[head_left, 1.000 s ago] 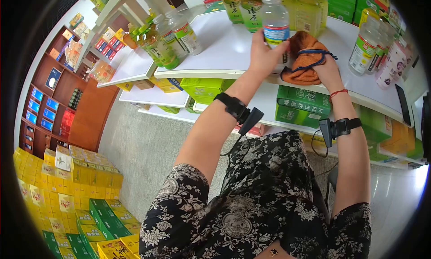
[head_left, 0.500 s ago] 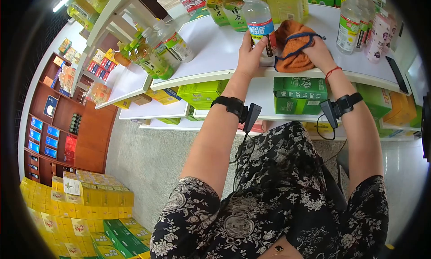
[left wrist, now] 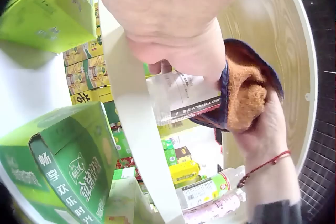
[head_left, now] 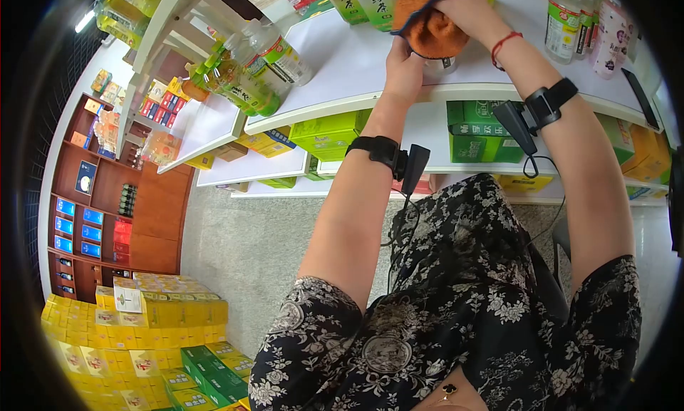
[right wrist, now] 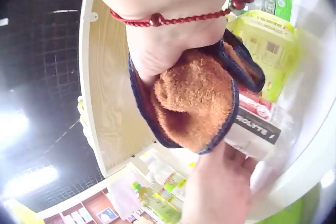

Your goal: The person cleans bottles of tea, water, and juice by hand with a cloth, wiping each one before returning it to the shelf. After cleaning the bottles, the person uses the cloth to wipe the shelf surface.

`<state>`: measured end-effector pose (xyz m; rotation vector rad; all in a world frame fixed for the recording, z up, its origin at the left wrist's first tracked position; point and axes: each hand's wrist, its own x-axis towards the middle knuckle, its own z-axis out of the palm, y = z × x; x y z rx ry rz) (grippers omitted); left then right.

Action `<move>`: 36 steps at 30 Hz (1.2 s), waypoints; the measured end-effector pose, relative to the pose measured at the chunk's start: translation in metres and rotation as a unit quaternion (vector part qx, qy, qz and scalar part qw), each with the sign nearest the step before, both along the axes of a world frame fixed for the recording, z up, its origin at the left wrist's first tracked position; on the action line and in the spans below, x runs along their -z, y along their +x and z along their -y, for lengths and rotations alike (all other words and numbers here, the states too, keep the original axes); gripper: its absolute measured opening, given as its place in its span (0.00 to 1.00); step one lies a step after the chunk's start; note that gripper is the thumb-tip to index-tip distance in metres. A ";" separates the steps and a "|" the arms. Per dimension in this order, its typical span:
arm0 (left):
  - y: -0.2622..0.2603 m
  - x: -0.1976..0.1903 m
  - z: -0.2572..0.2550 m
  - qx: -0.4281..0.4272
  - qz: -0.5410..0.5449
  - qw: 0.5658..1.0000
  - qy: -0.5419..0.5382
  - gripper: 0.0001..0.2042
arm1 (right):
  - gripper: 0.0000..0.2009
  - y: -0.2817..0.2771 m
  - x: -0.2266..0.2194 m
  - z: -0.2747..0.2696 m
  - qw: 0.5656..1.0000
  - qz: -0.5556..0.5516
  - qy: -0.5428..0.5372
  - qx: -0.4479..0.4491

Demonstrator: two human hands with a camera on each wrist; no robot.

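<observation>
My left hand (head_left: 404, 73) grips a clear plastic drink bottle (left wrist: 184, 98) around its lower part, at the front of the white shelf (head_left: 342, 76). An orange cloth (head_left: 431, 30) with a dark blue border is bunched in my right hand (head_left: 474, 12), its fingers mostly hidden by the fabric. The cloth covers the bottle's upper part, so the cap is out of sight. In the right wrist view, part of the label shows below the cloth, red and white with a black band. In the head view only the bottle's base peeks out beneath the cloth.
Green tea bottles (head_left: 246, 87) and clear bottles (head_left: 281, 55) stand on the shelf's left. More green tea bottles (head_left: 374, 5) are behind. To the right are a clear bottle (head_left: 563, 30), a pink bottle (head_left: 609, 40) and a flat black object (head_left: 640, 97). Green boxes (head_left: 484, 137) sit below.
The cloth has gone from beside the bottle up over its upper part, carried by my right hand. My left hand keeps its hold on the bottle.
</observation>
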<state>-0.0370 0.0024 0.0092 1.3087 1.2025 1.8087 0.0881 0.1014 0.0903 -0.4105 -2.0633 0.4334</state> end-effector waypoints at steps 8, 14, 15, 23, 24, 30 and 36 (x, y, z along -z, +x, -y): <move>-0.001 0.000 -0.003 0.050 0.032 0.997 0.056 0.19 | 0.22 0.030 0.072 -0.009 0.979 0.072 -0.192 -0.010; 0.008 -0.010 0.006 0.075 0.162 0.984 0.025 0.17 | 0.20 0.027 0.040 0.003 0.987 0.003 -0.163 -0.003; 0.004 -0.007 0.004 0.076 0.163 0.983 0.024 0.17 | 0.20 0.025 0.024 0.008 0.986 0.004 -0.164 -0.002; 0.003 -0.007 0.004 -0.001 0.004 1.000 -0.017 0.18 | 0.14 0.019 -0.032 0.024 0.993 0.066 -0.082 0.055; 0.002 -0.007 0.004 -0.001 0.004 1.000 -0.025 0.17 | 0.14 0.019 -0.029 0.029 0.992 0.059 -0.065 0.093; -0.006 0.001 -0.007 0.035 0.014 0.999 -0.015 0.21 | 0.20 0.038 0.035 0.012 0.978 0.080 -0.193 0.013; 0.003 -0.007 -0.002 0.027 0.079 0.996 -0.026 0.20 | 0.19 0.037 0.041 0.000 0.979 0.086 -0.182 0.030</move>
